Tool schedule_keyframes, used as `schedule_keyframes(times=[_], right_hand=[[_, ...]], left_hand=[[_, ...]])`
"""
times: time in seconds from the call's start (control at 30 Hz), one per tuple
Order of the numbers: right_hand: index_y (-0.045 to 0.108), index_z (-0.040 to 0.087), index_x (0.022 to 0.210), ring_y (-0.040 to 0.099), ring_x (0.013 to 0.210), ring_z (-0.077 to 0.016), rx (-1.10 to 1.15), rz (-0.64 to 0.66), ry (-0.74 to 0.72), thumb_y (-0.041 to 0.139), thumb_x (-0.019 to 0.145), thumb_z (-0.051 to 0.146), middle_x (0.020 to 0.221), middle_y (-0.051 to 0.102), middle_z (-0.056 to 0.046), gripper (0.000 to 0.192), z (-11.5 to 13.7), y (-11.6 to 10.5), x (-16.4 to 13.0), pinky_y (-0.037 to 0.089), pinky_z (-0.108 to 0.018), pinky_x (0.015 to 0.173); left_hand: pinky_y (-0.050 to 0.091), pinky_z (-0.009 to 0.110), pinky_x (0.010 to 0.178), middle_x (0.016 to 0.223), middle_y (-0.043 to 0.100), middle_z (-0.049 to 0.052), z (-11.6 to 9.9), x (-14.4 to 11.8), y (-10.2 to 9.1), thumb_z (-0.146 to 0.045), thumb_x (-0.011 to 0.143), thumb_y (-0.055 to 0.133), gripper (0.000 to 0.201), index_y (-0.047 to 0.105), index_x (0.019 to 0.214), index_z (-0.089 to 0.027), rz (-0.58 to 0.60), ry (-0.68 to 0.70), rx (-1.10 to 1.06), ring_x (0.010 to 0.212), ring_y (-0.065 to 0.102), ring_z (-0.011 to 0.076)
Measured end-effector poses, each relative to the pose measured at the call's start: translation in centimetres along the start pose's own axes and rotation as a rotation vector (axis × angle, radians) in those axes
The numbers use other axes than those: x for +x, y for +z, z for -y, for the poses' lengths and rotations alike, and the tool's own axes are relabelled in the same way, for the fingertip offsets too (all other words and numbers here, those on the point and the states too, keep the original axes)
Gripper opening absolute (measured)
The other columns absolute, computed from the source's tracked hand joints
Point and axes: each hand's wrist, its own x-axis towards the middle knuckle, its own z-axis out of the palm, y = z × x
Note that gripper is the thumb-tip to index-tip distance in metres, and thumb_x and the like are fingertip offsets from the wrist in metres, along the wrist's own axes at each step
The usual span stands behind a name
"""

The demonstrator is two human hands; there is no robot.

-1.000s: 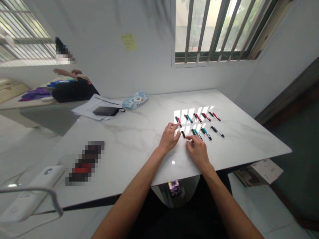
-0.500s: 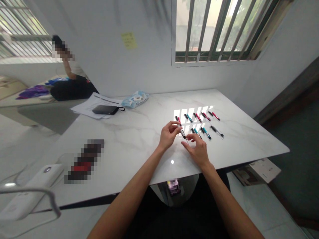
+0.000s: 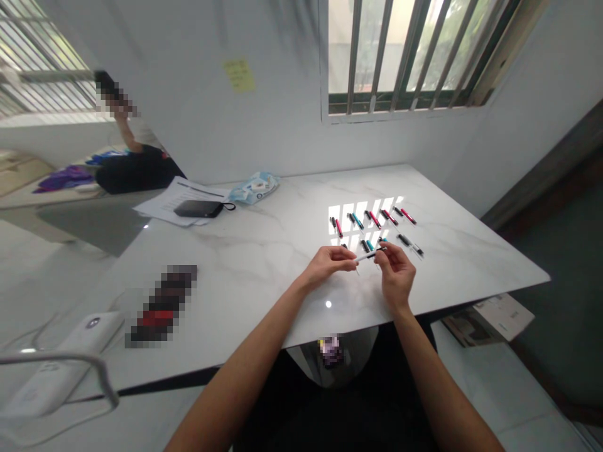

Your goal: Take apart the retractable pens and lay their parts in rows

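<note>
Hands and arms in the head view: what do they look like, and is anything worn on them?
The left hand and the right hand are bare: no gloves, rings, watch or bands show. Both forearms are uncovered down to the bottom edge of the picture, with no sleeve in view.

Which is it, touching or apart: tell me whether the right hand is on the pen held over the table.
Touching. The head view shows the right hand pinching one end of the pen, while the left hand grips the other end.
</note>
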Motion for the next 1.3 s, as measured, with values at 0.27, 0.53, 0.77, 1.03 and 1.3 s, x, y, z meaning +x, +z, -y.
schedule_keyframes(times=[0.27, 0.53, 0.77, 1.03, 1.3], right_hand=[[0.072, 0.017, 0.107, 0.07, 0.082, -0.0201, -0.042, -0.058, -0.021, 0.071, 0.091, 0.046, 0.091, 0.072, -0.006, 0.034, -0.2, 0.1, -0.1, 0.06, -0.035, 0.078], [0.065, 0.02, 0.094, 0.068, 0.078, -0.0183, -0.177, -0.009, -0.063, 0.07, 0.089, 0.037, 0.09, 0.068, -0.003, 0.019, -0.9, 0.3, -0.6, 0.06, -0.035, 0.079], [0.07, 0.021, 0.094, 0.071, 0.072, -0.0195, -0.454, 0.124, -0.07, 0.065, 0.091, 0.036, 0.086, 0.076, -0.003, 0.016, -0.5, 0.6, -0.8, 0.059, -0.033, 0.074], [0.072, 0.022, 0.095, 0.077, 0.073, -0.0233, -0.521, 0.157, -0.006, 0.067, 0.093, 0.052, 0.084, 0.08, -0.006, 0.031, -0.6, 0.8, -1.0, 0.059, -0.034, 0.074], [0.069, 0.022, 0.088, 0.076, 0.069, -0.0228, -0.549, 0.147, 0.008, 0.064, 0.095, 0.057, 0.08, 0.079, -0.006, 0.036, -0.7, 0.8, -0.8, 0.056, -0.032, 0.071]], left_hand=[[0.061, 0.033, 0.08, 0.086, 0.081, 0.011, -0.4, -0.2, 0.0, -0.039, 0.07, 0.094, 0.046, 0.079, 0.104, -0.013, 0.033, -0.03, 0.047, 0.078, 0.076, 0.019], [0.059, 0.029, 0.075, 0.092, 0.08, 0.01, -0.6, 0.3, -1.3, -0.037, 0.082, 0.08, 0.027, 0.077, 0.096, -0.014, -0.218, 0.105, 0.222, 0.077, 0.073, 0.0171], [0.06, 0.03, 0.08, 0.096, 0.081, 0.007, -0.4, 0.3, -1.6, -0.032, 0.084, 0.075, 0.016, 0.081, 0.089, -0.019, -0.31, 0.199, 0.573, 0.082, 0.073, 0.0185], [0.056, 0.026, 0.071, 0.084, 0.078, 0.002, 0.5, 0.2, -1.2, -0.024, 0.086, 0.072, 0.008, 0.078, 0.089, -0.021, -0.263, 0.173, 0.689, 0.071, 0.07, 0.0143], [0.05, 0.025, 0.072, 0.087, 0.077, -0.002, 0.5, 0.1, -0.4, -0.016, 0.082, 0.074, 0.013, 0.073, 0.093, -0.023, -0.194, 0.231, 0.84, 0.074, 0.067, 0.0136]])
